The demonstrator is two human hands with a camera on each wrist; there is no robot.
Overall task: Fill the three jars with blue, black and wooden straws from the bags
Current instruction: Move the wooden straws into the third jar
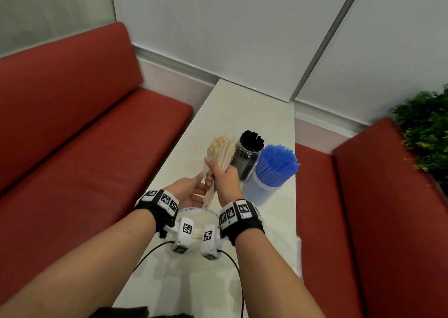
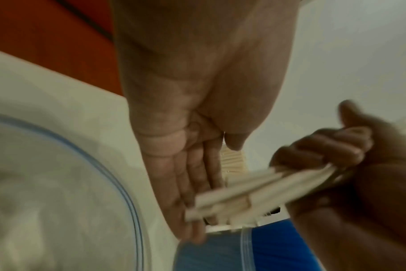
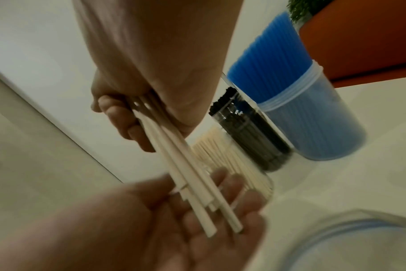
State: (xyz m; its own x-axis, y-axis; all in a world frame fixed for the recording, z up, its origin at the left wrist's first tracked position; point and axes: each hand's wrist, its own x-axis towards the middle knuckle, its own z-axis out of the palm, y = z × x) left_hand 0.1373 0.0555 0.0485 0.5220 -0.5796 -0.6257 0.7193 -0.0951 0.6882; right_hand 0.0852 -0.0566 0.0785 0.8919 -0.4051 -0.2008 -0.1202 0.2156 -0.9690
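My right hand grips a bundle of wooden straws, held upright and tilted over the table. My left hand is open, its palm and straight fingers against the bundle's lower ends. Behind the hands stands a clear jar of wooden straws, mostly hidden in the head view. To its right are the jar of black straws and the jar of blue straws, both packed. The left wrist view shows my right hand's fingers curled round the straws.
A clear zip bag with a blue seal lies open under my wrists on the white table. Red benches flank the table on both sides. A green plant stands at the far right. Cables trail from the wrist cameras.
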